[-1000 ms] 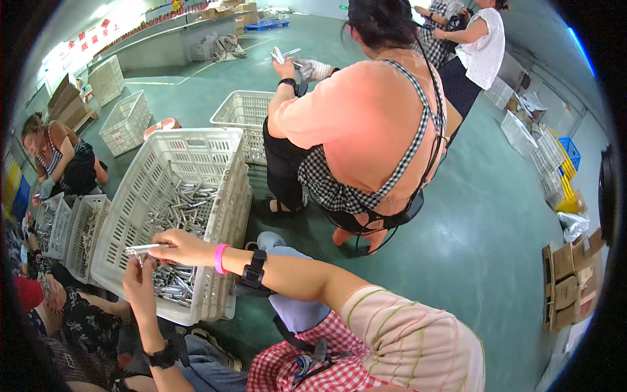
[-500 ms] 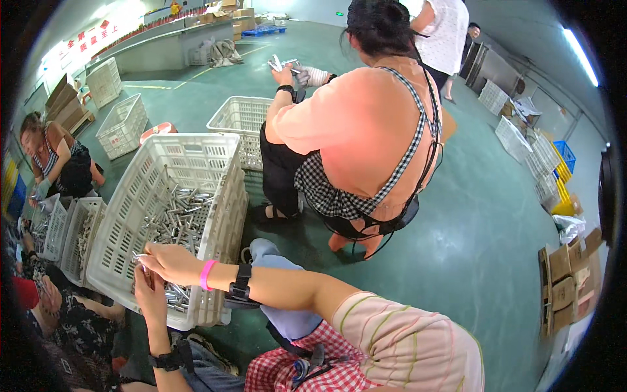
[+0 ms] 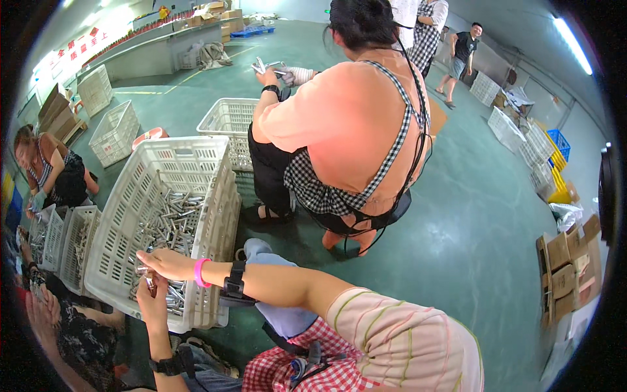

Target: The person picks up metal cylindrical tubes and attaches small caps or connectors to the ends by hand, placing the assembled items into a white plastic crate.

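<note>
A big white plastic crate (image 3: 196,170) leans toward me, with several short metal tubes (image 3: 166,225) piled in its lower end. My right hand (image 3: 164,263), with a pink band and a black strap at the wrist, reaches across over the crate's near corner, fingers stretched out just above the tubes. Whether it grips one is hidden. My left hand (image 3: 154,302) comes up from below right under it, fingers curled on a small metal tube (image 3: 149,281). The two hands almost touch.
A person in an orange top (image 3: 346,124) sits just ahead with their back to me, handling metal parts over another white crate (image 3: 228,121). More crates (image 3: 114,130) stand to the left, where a seated person (image 3: 49,170) works. Cardboard boxes (image 3: 565,261) are at the right.
My right hand, which held a metal tube out to the left, has dropped lower over the crate's near corner. My left hand has stayed close beneath it.
</note>
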Demonstrator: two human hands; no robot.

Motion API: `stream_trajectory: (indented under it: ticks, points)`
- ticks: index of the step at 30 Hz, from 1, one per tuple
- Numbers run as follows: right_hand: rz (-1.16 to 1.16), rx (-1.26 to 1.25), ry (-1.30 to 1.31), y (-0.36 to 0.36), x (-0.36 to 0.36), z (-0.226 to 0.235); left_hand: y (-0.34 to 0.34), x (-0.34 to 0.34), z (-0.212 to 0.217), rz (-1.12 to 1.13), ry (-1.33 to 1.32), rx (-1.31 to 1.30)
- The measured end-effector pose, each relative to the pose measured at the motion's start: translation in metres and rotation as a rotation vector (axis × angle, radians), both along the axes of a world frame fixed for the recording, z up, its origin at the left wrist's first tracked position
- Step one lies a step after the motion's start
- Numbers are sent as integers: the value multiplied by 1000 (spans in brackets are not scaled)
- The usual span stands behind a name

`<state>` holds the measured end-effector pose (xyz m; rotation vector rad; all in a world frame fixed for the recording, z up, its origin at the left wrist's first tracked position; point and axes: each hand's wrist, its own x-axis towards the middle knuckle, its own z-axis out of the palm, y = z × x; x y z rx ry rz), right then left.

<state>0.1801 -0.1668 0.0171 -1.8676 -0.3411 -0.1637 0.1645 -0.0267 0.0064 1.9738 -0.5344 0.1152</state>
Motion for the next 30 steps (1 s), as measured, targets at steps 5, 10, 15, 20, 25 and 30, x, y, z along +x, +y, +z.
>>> stream_trajectory:
  ticks: [5, 10, 15, 20, 25, 30]
  points:
    - [178, 228, 234, 4, 7, -7, -2, -15, 24, -42, 400, -261]
    - [275, 596, 514, 8, 2, 2, 0, -17, 29, -133, 449, -363]
    - [499, 840, 666, 3, -12, 22, 8, -18, 20, -224, 448, -653]
    - [256, 692, 606, 27, -15, 23, 17, -24, 26, 71, 220, -681]
    - [226, 491, 340, 3, -13, 21, 2, -21, 43, 110, 98, -514]
    - [298, 386, 298, 11, -17, 26, 6, -29, 52, -94, 148, -645]
